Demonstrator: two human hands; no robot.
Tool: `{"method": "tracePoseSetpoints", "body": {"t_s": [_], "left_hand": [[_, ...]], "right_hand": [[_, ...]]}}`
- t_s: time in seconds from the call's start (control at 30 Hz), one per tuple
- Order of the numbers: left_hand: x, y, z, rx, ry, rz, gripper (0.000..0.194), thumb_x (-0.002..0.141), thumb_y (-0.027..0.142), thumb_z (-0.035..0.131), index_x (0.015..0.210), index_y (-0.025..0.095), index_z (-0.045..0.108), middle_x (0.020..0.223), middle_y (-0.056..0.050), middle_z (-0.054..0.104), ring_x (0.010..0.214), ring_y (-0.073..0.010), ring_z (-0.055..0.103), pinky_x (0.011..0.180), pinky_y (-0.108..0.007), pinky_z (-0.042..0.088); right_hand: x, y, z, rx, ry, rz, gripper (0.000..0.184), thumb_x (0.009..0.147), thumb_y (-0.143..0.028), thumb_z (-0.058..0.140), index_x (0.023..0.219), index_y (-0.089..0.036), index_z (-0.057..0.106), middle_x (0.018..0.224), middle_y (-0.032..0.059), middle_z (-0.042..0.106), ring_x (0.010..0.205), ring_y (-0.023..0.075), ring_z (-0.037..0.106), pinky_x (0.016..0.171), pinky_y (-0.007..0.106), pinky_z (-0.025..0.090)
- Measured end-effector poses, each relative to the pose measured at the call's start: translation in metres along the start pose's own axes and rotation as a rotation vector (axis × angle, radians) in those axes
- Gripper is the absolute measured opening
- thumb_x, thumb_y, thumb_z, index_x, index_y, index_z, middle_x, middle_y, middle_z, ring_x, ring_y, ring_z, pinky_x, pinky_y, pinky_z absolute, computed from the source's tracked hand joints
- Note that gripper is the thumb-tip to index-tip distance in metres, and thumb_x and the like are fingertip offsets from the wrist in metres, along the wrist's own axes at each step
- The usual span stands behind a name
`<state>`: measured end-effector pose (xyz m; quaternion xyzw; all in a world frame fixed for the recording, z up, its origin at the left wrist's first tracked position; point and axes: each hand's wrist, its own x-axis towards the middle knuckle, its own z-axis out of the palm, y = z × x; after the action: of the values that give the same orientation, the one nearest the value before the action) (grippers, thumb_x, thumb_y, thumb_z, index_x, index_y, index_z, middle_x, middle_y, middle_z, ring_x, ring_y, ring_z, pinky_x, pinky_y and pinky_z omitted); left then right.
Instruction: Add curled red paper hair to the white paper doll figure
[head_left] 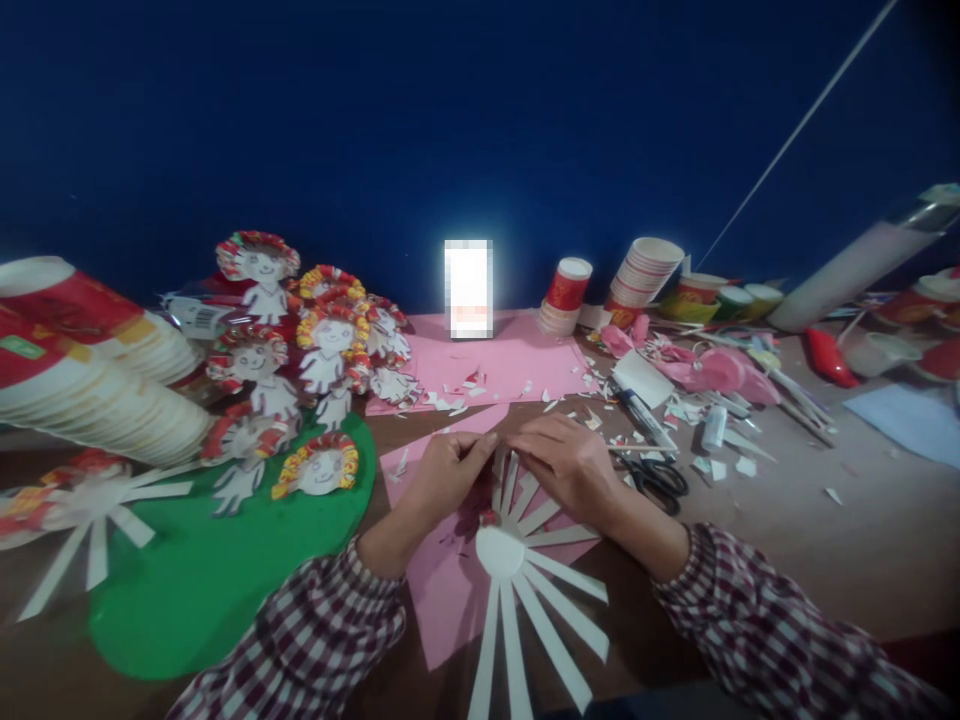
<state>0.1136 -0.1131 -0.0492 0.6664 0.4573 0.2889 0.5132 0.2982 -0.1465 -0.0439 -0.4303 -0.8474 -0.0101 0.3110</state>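
Note:
A paper cup cut into long white strips (501, 553) is spread out like a sun in front of me, its round base in the middle. The strips on the near and right sides stick out straight. At the far side, one strip runs up to my fingers. My left hand (454, 478) is closed, thumb and forefinger pinching near that strip's end. My right hand (568, 468) is closed beside it, its fingertips at the same strip; they partly hide the end. A small red curled piece (489, 518) shows at the base's upper left edge. Pink paper (442, 610) lies beneath.
Finished paper figures (330, 345) with curled red and yellow rims stand at the left, by a green sheet (225, 590) and stacked cups (97, 400). A lit phone screen (469, 290) stands ahead. Black-handled scissors (660, 482), a marker (646, 418) and scraps lie right.

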Motion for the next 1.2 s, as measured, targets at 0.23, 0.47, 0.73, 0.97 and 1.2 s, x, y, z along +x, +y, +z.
{"method": "tracePoseSetpoints", "body": {"t_s": [0.23,0.47,0.73,0.97,1.2], "left_hand": [[0.0010,0.0023,0.0005,-0.044,0.003,-0.022,0.041,0.082,0.045,0.050,0.056,0.013,0.057,0.051,0.001,0.057,0.048,-0.0098,0.050,0.048,-0.019,0.037],[0.0007,0.0039,-0.0002,-0.086,-0.050,-0.076,0.039,0.080,0.043,0.052,0.056,0.013,0.058,0.050,-0.001,0.059,0.045,-0.0101,0.051,0.046,-0.019,0.038],[0.0019,0.0000,-0.0015,-0.111,-0.059,-0.047,0.035,0.081,0.040,0.054,0.060,0.013,0.060,0.048,0.001,0.056,0.044,-0.0085,0.048,0.045,-0.018,0.036],[0.0001,0.0036,0.0002,-0.160,-0.061,-0.083,0.029,0.079,0.038,0.056,0.066,0.012,0.062,0.049,0.001,0.057,0.044,-0.0082,0.050,0.045,-0.017,0.037],[-0.0002,0.0012,0.0015,-0.156,-0.044,-0.040,0.027,0.078,0.036,0.057,0.066,0.013,0.062,0.049,0.002,0.057,0.044,-0.0082,0.051,0.045,-0.017,0.038]], "right_hand": [[0.0009,-0.0064,-0.0050,-0.059,-0.022,-0.015,0.018,0.087,-0.017,0.050,0.100,-0.018,0.063,0.096,0.0059,0.065,0.088,0.0182,0.056,0.079,0.030,0.047],[0.0012,-0.0068,-0.0046,-0.078,-0.041,-0.026,0.019,0.087,-0.016,0.050,0.101,-0.018,0.063,0.095,0.0055,0.065,0.087,0.0180,0.056,0.078,0.030,0.047],[0.0009,-0.0068,-0.0035,-0.041,-0.024,-0.011,0.019,0.088,-0.016,0.050,0.102,-0.019,0.062,0.096,0.0054,0.065,0.087,0.0167,0.056,0.079,0.030,0.045],[-0.0006,-0.0033,0.0013,0.001,0.026,0.014,0.013,0.087,-0.018,0.052,0.095,-0.020,0.063,0.092,0.0040,0.065,0.085,0.0157,0.056,0.078,0.029,0.045],[-0.0009,-0.0031,0.0010,0.020,0.019,0.036,0.013,0.088,-0.019,0.051,0.095,-0.020,0.062,0.091,0.0047,0.065,0.085,0.0166,0.056,0.078,0.030,0.044]]}}
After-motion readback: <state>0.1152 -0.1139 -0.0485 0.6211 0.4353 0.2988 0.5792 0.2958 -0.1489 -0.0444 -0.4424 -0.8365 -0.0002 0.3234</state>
